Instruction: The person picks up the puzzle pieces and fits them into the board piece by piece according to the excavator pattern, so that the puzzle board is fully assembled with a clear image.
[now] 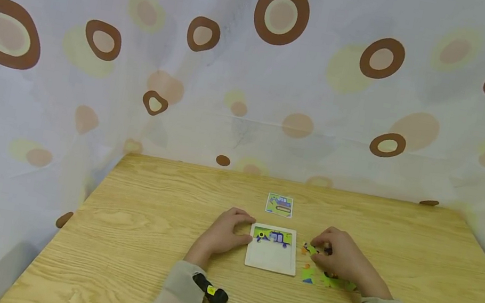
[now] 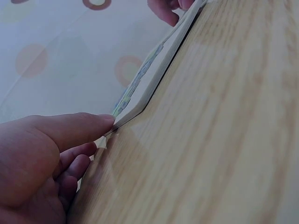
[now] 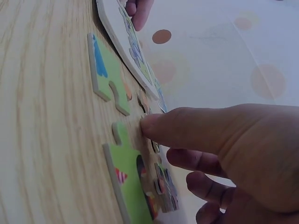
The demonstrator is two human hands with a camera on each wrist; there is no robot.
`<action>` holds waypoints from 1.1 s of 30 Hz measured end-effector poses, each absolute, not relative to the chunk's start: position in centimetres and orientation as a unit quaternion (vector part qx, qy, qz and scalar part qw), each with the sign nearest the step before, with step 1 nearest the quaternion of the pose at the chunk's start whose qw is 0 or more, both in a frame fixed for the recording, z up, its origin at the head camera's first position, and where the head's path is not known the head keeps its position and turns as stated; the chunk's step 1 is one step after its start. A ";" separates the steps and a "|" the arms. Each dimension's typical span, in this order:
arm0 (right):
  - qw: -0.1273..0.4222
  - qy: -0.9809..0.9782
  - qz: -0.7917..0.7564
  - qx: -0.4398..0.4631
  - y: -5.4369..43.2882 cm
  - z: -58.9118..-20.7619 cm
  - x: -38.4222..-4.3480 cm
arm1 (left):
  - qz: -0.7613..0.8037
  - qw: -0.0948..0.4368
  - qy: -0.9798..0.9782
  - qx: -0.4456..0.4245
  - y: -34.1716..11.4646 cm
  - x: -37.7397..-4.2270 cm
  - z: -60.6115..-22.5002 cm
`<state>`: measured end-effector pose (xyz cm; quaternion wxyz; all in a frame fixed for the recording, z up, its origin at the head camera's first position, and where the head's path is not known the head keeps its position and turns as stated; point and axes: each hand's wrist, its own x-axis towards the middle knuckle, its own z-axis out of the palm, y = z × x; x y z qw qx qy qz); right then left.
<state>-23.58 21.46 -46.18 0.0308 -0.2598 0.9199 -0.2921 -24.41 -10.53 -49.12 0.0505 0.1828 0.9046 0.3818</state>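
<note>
My left hand (image 1: 224,232) rests at the left edge of a white puzzle tray (image 1: 270,263), thumb and forefinger touching its rim. In the left wrist view, the thumb (image 2: 88,130) lies against the tray's corner. Joined pieces showing part of a blue vehicle (image 1: 273,236) fill the tray's upper part. To the right of the tray, my right hand (image 1: 341,253) pinches a small green and orange puzzle piece (image 1: 310,248) at the table top. The forefinger's contact is hidden in the right wrist view. Loose green pieces (image 3: 110,70) lie beside and under this hand.
A square picture card (image 1: 279,205) of a digger lies behind the tray. The wooden table (image 1: 140,209) meets a pale patterned cloth (image 1: 217,71) at its back and sides. Another loose green piece (image 3: 126,177) lies close to the right thumb.
</note>
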 end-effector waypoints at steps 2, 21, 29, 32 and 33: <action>0.031 0.921 -0.290 -0.260 21.5 -46.1 -23.6 | 0.383 0.050 0.904 0.183 -10.5 -24.4 -49.1; 0.045 0.925 -0.315 -0.209 21.6 -45.2 -23.1 | 0.388 0.044 0.901 0.190 -10.5 -24.2 -49.0; 0.038 0.917 -0.334 -0.215 21.8 -45.1 -23.2 | 0.381 0.042 0.904 0.191 -10.5 -24.2 -49.3; 0.035 0.915 -0.336 -0.218 21.7 -45.0 -23.3 | 0.380 0.039 0.904 0.193 -10.5 -24.3 -49.2; 0.032 0.915 -0.337 -0.220 21.6 -44.9 -23.3 | 0.381 0.038 0.903 0.195 -10.6 -24.3 -49.1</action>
